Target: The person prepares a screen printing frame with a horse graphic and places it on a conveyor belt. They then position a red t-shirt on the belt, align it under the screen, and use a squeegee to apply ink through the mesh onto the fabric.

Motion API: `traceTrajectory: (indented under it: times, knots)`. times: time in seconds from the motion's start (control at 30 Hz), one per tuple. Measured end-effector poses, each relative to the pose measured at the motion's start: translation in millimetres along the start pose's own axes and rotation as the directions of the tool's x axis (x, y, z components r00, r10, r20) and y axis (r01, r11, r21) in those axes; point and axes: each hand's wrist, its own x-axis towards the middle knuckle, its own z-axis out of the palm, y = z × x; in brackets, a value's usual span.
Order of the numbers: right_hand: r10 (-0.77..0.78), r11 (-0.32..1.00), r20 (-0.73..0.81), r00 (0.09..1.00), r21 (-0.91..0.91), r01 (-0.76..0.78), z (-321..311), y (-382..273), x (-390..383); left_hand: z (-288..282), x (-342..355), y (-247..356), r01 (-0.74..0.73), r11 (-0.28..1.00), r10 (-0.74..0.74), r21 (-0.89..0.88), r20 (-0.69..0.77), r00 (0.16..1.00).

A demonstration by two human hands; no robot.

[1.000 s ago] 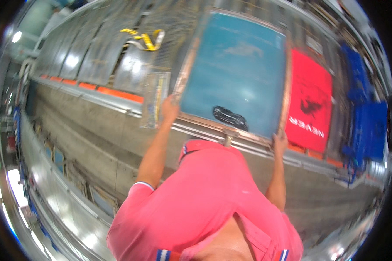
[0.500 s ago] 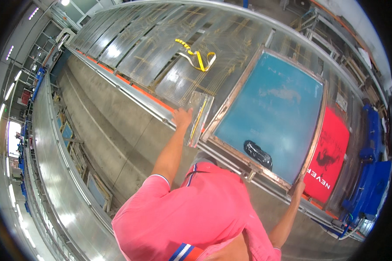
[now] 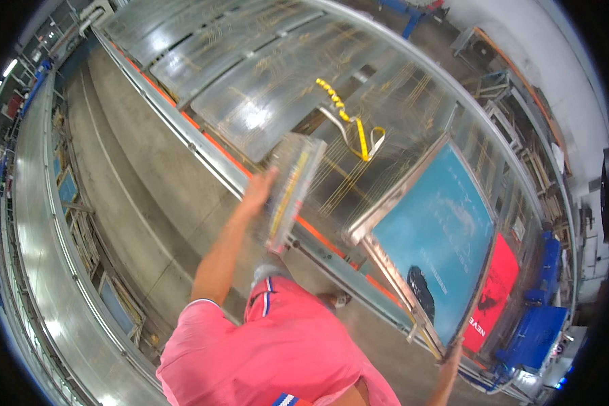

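Observation:
My left hand [image 3: 258, 193] grips a long, flat squeegee-like tool [image 3: 295, 186], grey with a yellow stripe and a reddish end; motion blurs it. It sits over the orange-edged rim of the table. To the right is a printing screen [image 3: 446, 233], blue-green mesh in a worn frame, looking tilted with its left end off the tabletop. Glossy black ink [image 3: 421, 292] lies along its near side. My right hand [image 3: 453, 353] is closed round the screen's near right corner, its fingers partly hidden. Beyond that side shows red fabric [image 3: 497, 291] with a dark print and white letters.
The long metal table [image 3: 237, 101] runs to the far left. A yellow and white strap [image 3: 362, 139] lies on it. Blue machinery [image 3: 531, 331] stands at the right end. Behind my left side, a concrete aisle [image 3: 128, 155] separates this table from another metal table [image 3: 40, 250].
My left hand has moved the squeegee-like tool leftward, away from the screen. The screen looks more tilted, with my right hand still at its corner. The whole view has shifted.

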Motion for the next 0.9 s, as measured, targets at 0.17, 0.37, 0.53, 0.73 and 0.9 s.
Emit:
traceTrajectory:
  times: [0.17, 0.37, 0.53, 0.73, 0.9]
  knots:
    - [0.085, 0.960, -0.181, 0.980, 0.278, -0.032, 162, 16, -74, -132, -13, -12, 0.254, 0.813, -0.276, -0.524, 0.037, 0.961]
    - [0.149, 0.953, -0.139, 0.979, 0.285, -0.104, 343, -19, -76, -195, -20, -57, 0.302, 0.615, -0.551, -0.728, -0.122, 0.826]
    - [-0.020, 0.885, 0.187, 0.982, 0.461, -0.069, 468, -50, -20, -205, -22, -76, 0.153, 0.412, -0.514, -0.898, -0.091, 0.853]
    - [0.011, 0.943, 0.198, 0.980, 0.323, -0.076, 603, -86, 5, -218, -28, -102, 0.168, 0.414, -0.661, -0.895, -0.169, 0.731]
    - [-0.015, 0.947, 0.219, 0.976, 0.315, -0.056, 650, -83, -20, -254, 2, -126, 0.109, 0.625, -0.612, -0.773, -0.399, 0.683]
